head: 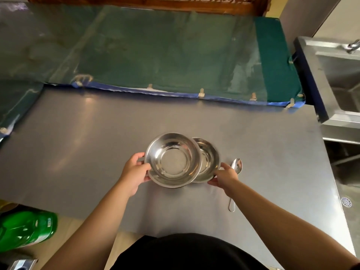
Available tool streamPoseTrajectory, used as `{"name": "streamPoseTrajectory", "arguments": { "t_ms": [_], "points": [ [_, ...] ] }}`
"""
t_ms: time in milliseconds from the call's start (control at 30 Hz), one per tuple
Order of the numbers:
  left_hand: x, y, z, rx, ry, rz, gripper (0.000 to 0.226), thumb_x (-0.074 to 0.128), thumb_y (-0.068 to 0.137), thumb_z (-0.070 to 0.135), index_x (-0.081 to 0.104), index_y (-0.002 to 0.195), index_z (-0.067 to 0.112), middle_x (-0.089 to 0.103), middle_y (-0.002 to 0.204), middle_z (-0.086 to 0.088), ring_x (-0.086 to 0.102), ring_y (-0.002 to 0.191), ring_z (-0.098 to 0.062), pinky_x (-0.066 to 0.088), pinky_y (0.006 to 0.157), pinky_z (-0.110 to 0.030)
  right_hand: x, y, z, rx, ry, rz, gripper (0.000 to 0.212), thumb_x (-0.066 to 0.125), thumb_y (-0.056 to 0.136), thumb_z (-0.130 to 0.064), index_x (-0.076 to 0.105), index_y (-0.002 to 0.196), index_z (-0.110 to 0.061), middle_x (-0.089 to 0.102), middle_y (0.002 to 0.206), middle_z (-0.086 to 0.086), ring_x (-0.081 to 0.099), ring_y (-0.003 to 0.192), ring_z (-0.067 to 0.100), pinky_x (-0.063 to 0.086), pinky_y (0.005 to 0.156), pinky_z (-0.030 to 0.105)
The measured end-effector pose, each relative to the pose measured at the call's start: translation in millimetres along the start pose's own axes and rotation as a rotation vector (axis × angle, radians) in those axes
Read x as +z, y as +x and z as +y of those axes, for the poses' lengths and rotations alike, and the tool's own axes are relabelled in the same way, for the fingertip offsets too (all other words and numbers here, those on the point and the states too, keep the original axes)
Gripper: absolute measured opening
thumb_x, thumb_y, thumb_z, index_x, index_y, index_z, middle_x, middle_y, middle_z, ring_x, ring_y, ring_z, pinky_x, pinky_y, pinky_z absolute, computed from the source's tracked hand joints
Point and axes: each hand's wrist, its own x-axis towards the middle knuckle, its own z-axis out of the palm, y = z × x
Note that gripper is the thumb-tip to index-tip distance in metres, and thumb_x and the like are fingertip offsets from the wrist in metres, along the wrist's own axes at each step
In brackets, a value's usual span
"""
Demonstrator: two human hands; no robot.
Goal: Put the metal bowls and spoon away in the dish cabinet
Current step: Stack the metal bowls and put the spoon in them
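gripping the left rim of the larger steel bowl (172,159), your left hand (134,173) has its thumb over the lip and fingers under it. this round, mirror-polished bowl overlaps a second steel bowl (209,158) on its right, whose right edge your right hand (224,176) pinches. both sit over the smooth, matte grey table (78,143). a shiny metal spoon (234,178) lies flat just right of your right hand, oval scoop pointing away, slim handle toward you.
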Motion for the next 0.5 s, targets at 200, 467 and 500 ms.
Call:
{"name": "streamPoseTrajectory", "arguments": {
  "t_ms": [200,467,500],
  "points": [
    [29.8,-0.1,2.8,-0.006,0.088,-0.05,0.045,0.051,0.085,-0.01,0.057,0.117,0.021,0.066,0.097,-0.009,0.064,0.073,-0.021,0.06,0.065,-0.039,1.6,-14.6,15.0,-0.009,-0.049,-0.102,0.061,0.062,0.088,0.009,0.049,0.144,-0.013,0.074,0.074,0.012,0.074,0.058,0.028,0.064,0.062,0.04],
    [46.5,1.8,-13.9,-0.036,0.206,-0.081,0.046,0.05,0.085,-0.009,0.057,0.118,0.021,0.066,0.092,-0.004,0.064,0.068,-0.017,0.058,0.063,-0.035,-3.6,-29.9,27.7,0.005,-0.03,-0.196,0.051,0.048,0.095,0.011,0.047,0.139,-0.014,0.069,0.079,0.019,0.071,0.057,0.027,0.064,0.07,0.041],
    [47.1,1.3,-14.7,-0.032,0.211,-0.082,0.046,0.05,0.085,-0.01,0.058,0.118,0.021,0.067,0.093,-0.003,0.064,0.069,-0.017,0.057,0.061,-0.034,-3.6,-29.9,28.5,0.005,-0.026,-0.206,0.051,0.048,0.094,0.013,0.048,0.138,-0.013,0.069,0.079,0.021,0.07,0.057,0.027,0.064,0.072,0.042]
  ]
}}
